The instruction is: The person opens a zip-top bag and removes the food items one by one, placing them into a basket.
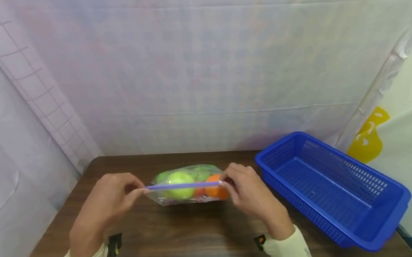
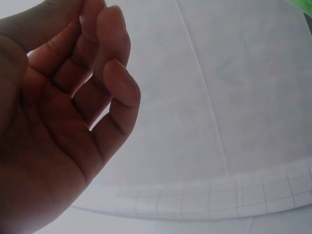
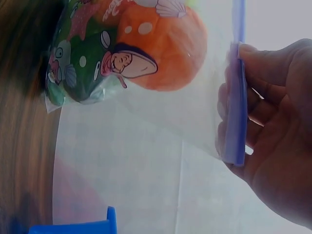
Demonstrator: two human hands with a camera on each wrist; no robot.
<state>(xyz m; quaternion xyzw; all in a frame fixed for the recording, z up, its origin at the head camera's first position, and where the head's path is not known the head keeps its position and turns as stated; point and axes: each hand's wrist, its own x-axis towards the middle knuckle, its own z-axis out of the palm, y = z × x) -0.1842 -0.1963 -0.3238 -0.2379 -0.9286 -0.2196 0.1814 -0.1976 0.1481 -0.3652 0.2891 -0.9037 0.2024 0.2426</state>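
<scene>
A clear zip bag point(image 1: 197, 193) with a purple zip strip along its top is held at the middle of the table, printed with cartoon figures in the right wrist view. Inside show a light green round fruit point(image 1: 180, 185), an orange round fruit point(image 3: 163, 46), something reddish and other green items. My left hand point(image 1: 110, 201) pinches the strip's left end between thumb and finger. At the other end my right hand point(image 1: 248, 189) pinches the strip, thumb on a small white piece, the other fingers behind the plastic. The left wrist view shows the left hand's palm and curled fingers point(image 2: 122, 85).
A blue perforated plastic basket point(image 1: 333, 190) stands on the table's right side, angled, close to my right forearm. Behind the brown wooden table point(image 1: 166, 250) hangs a pale cloth point(image 1: 200, 70); another sheet hangs on the left.
</scene>
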